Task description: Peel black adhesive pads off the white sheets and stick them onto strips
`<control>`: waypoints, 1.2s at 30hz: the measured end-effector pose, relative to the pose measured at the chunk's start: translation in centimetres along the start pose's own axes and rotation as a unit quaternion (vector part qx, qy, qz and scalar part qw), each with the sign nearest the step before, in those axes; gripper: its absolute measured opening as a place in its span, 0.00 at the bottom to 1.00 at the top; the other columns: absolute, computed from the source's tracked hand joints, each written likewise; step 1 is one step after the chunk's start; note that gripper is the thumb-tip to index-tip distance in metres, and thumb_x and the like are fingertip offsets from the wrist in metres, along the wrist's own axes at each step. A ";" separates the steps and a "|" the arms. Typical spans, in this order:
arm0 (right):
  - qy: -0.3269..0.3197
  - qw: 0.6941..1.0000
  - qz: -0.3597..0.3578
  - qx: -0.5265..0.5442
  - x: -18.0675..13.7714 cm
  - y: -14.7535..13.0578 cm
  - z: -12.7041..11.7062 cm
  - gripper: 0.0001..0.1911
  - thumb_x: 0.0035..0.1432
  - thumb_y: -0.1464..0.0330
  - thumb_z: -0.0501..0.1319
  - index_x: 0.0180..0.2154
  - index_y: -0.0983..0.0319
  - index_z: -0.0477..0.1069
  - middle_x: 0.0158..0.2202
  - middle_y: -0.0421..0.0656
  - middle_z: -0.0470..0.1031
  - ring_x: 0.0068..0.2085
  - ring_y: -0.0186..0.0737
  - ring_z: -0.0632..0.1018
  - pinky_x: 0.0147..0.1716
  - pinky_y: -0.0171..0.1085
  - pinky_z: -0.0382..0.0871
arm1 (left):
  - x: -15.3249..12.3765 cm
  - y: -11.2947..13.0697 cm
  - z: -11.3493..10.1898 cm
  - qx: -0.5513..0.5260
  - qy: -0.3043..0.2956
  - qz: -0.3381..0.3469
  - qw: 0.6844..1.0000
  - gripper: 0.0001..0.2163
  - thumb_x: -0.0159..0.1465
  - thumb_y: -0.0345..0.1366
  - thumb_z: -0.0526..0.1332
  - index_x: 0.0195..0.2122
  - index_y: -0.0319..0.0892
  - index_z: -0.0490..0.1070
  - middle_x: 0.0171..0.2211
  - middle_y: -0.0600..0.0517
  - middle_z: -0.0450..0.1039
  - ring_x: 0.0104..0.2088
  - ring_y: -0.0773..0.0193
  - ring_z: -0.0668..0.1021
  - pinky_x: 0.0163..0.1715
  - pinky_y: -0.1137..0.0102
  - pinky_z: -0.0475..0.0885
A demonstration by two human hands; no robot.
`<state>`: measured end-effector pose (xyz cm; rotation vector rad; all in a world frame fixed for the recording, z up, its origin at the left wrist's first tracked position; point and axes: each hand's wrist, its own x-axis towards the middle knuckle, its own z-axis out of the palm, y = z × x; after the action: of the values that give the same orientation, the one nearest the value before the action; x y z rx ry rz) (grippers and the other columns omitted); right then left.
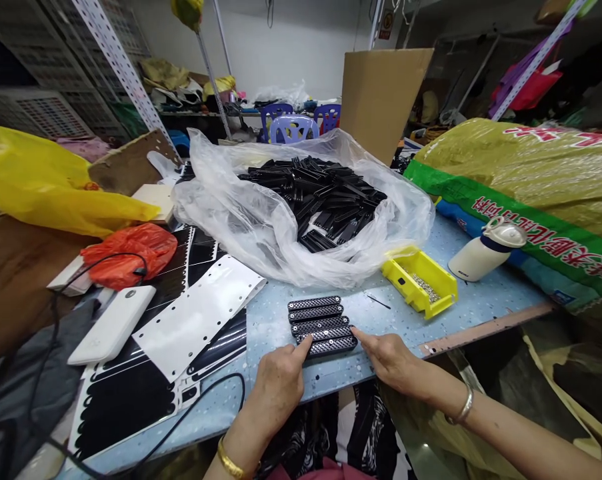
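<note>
Several black bars with a diamond-patterned surface and small silver screws (317, 310) lie side by side on the blue speckled table, close in front of me. The nearest bar (331, 345) lies between my hands. My left hand (279, 380) rests its index fingertip on the left end of the near bars, its other fingers loosely bent. At their right end, my right hand (388, 359) touches with an outstretched index finger. Neither hand is wrapped round anything. A thin dark pin-like tool (379, 302) lies behind them, beside a yellow bin (443, 308) of small metal screws.
Behind the bars a clear plastic bag (285, 257) holds a heap of black slotted pieces (325, 193). A white bottle (481, 257) stands right, by a large sack (541, 173). On the left are a white punched sheet (201, 313), a white power bank (113, 325) and a black cable.
</note>
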<state>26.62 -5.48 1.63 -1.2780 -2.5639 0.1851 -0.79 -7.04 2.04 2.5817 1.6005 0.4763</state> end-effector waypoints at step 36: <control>0.042 0.997 -0.057 0.019 0.1 0.4 0.8 0.25 0.62 0.77 0.43 0.58 0.75 0.64 0.19 0.44 0.74 0.19 0.36 0.71 0.21 0.34 0.61 | -1.0 0.3 -0.8 0.145 -0.097 0.029 0.984 0.32 0.52 0.16 0.52 0.60 0.32 0.65 0.28 0.46 0.76 0.26 0.59 0.78 0.26 0.66 0.74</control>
<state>26.62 -5.16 0.84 -1.0993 -2.5394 0.1541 -1.19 -8.10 2.60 2.7820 1.6369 -0.0128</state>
